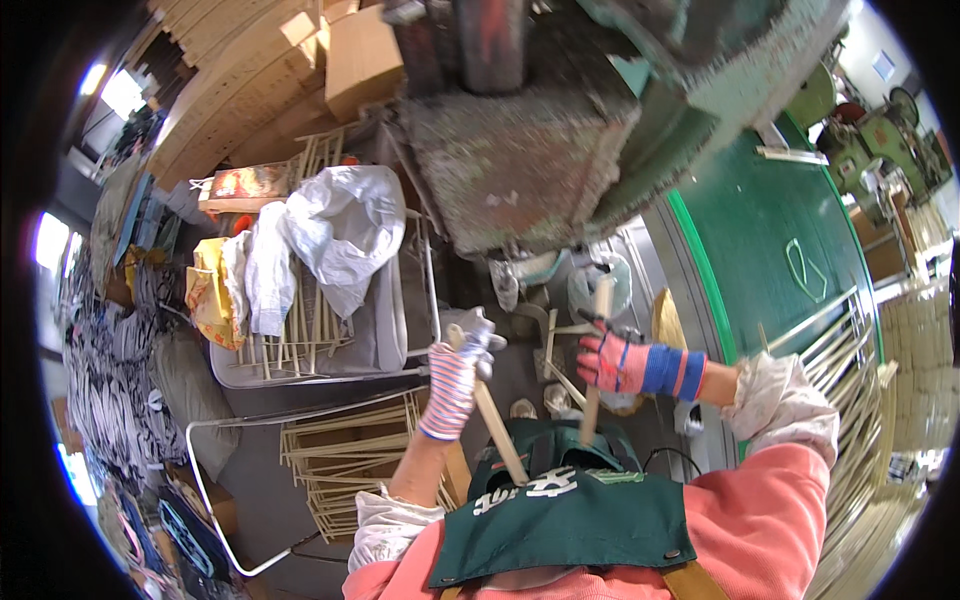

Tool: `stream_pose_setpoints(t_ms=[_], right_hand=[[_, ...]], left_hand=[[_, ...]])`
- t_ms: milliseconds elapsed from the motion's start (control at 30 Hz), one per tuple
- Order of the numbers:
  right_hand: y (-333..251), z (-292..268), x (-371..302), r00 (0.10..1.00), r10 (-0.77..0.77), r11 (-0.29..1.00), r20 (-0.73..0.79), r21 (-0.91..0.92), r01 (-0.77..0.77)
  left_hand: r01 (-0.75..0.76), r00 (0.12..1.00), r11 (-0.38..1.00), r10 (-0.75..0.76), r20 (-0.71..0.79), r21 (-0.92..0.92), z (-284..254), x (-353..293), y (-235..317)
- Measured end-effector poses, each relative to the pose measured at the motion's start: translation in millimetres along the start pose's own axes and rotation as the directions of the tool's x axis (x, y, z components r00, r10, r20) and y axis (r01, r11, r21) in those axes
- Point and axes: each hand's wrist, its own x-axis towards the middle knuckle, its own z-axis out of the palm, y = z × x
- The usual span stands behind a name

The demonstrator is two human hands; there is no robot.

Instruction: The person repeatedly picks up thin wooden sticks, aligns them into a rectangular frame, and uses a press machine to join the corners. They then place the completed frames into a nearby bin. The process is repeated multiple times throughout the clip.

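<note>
Below the rusted machine head: pale wooden slat, clamped in my left hand; second slat, clamped in my right hand. Hazard: lower ends, near my green apron, might snag it if I swing carelessly.

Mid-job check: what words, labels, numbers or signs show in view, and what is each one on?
Dark green apron: white lettering, upside down and distorted; I won't copy it out.
Red-brown box: surface markings, too blurred to read.
Yellow patterned sack: any print is too small to make out.
Wooden strips: no lettering visible.
</note>
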Motion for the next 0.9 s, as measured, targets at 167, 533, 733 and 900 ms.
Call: stream_pose_setpoints(t_ms=[167, 533, 733, 900], right_hand=[[19.0, 9.3, 28.3, 0.945, -0.198, 0.972, -0.259, 0.069, 0.222], [63.2, 12.2, 50.7, 0.854, -0.398, 0.905, -0.336, 0.010, 0.426], [76.2, 19.7, 51.7, 0.844, -0.408, 0.868, -0.348, 0.140, 0.477], [94.7, 19.5, 37.3, 0.872, -0.190, 0.876, -0.452, 0.323, 0.358]], left_hand=[[-0.068, 0.997, 0.998, 0.068, 0.023, 0.017, 40.3, 7.9, 5.7], [-0.082, 0.995, 0.968, 0.068, -0.068, -0.236, 61.0, 24.4, 19.2], [-0.145, 0.983, 0.970, 0.118, -0.142, -0.197, 64.5, 29.8, 14.4], [-0.032, 0.995, 0.952, 0.003, -0.098, -0.304, 62.1, 42.9, 4.4]])
